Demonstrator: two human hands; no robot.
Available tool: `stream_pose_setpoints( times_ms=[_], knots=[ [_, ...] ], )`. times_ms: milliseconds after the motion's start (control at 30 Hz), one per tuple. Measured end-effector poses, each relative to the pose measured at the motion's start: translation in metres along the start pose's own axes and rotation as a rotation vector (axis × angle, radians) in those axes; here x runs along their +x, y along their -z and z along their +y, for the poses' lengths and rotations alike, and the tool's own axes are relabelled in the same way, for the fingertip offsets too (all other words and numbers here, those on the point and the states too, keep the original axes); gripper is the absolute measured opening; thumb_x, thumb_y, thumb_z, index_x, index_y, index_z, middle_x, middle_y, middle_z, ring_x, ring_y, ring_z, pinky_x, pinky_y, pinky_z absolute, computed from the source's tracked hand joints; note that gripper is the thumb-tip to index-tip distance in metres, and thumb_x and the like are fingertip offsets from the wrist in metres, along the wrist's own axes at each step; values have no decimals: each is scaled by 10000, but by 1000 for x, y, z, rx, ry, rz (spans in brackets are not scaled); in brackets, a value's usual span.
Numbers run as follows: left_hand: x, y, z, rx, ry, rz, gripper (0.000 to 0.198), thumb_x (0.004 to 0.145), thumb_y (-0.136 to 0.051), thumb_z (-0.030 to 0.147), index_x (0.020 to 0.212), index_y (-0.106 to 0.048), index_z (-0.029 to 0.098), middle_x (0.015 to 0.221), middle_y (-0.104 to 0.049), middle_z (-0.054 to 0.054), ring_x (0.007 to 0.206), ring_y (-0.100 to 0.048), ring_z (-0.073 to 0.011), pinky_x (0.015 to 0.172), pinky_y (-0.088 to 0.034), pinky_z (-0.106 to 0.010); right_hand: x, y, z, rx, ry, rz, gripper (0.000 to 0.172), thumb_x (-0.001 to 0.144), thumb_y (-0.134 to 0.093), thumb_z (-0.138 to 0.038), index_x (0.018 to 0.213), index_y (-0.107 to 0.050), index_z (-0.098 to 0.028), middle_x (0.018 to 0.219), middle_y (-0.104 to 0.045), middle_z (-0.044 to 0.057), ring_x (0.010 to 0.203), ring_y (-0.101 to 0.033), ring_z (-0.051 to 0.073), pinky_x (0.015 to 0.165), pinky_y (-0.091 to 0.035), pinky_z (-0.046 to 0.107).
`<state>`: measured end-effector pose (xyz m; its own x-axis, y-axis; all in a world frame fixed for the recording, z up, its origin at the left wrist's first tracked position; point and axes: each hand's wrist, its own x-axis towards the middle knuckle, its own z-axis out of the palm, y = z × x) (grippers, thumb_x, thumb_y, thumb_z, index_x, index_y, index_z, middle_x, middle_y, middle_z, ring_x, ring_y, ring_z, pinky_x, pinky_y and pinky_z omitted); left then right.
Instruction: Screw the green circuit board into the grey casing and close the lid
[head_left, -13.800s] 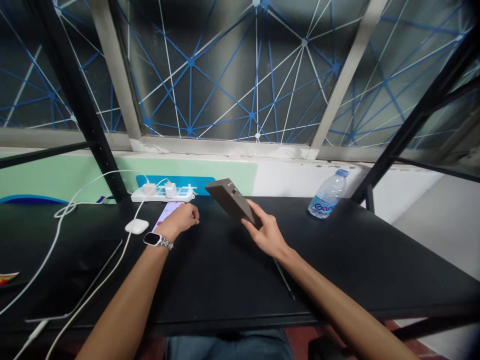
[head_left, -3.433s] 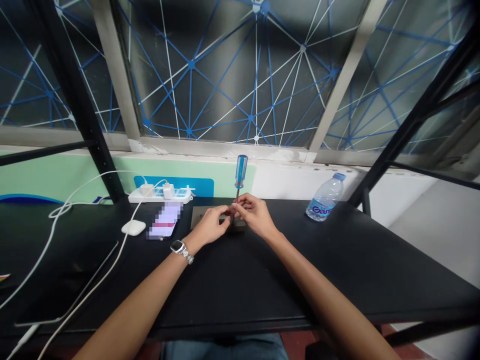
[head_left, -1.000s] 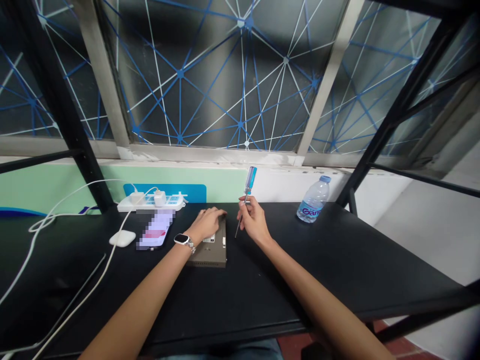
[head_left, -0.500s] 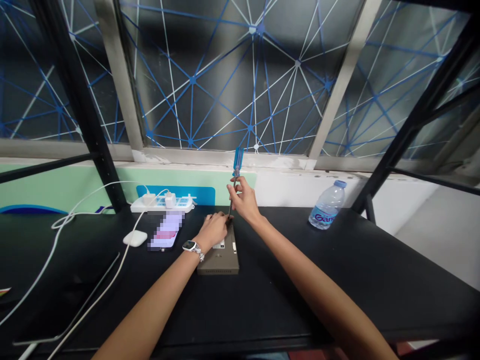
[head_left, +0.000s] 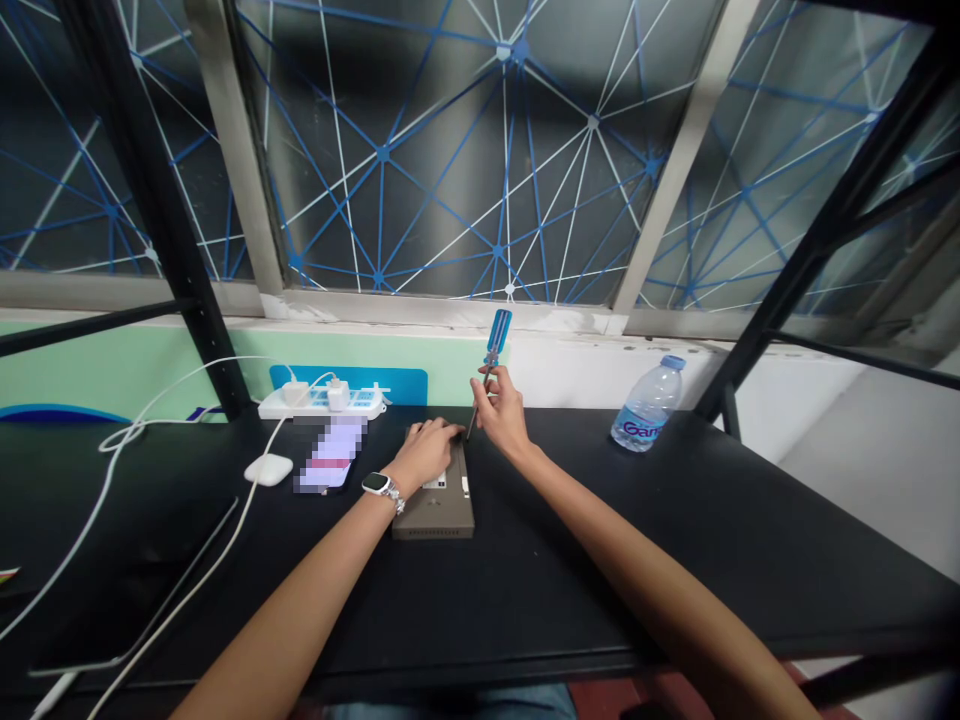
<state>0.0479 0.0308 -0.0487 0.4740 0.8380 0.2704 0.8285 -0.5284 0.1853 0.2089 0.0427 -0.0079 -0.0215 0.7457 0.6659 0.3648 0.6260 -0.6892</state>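
A flat grey-brown device case, with a pale label partly under my hand, lies on the black table. My left hand, wearing a watch on its wrist, presses on the case's far part, with fingers curled towards its far edge and one finger pointing right. Pinched by the shaft in my right hand is a screwdriver with a clear blue handle. It leans right, handle up, its tip beside the case's far right corner. Whether the tip touches anything I cannot tell.
A water bottle stands to the right. On the left are a phone, a white earbud case, a power strip with white cables, and a dark tablet. Black metal posts rise at both sides, before a window.
My right hand has shifted right and slightly down with the screwdriver, whose tip has moved off the case's far right corner. My left hand stays on the case, one finger stretched further right.
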Motion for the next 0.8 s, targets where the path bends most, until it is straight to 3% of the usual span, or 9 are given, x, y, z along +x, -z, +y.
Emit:
stream_pose_setpoints(
  times_ms=[800],
  knots=[
    [0, 2, 2, 35, -3, -22, 431, 906, -324, 99, 1226, -581, 234, 1110, -600, -103, 1049, -553, -260, 942, -389, -420, -2, -7, 0, 54, -6, -109, 382, 922, -478, -493, 1195, -499, -227, 677, -562, -51, 388, -555, 96, 423, -439, 206]
  ],
)
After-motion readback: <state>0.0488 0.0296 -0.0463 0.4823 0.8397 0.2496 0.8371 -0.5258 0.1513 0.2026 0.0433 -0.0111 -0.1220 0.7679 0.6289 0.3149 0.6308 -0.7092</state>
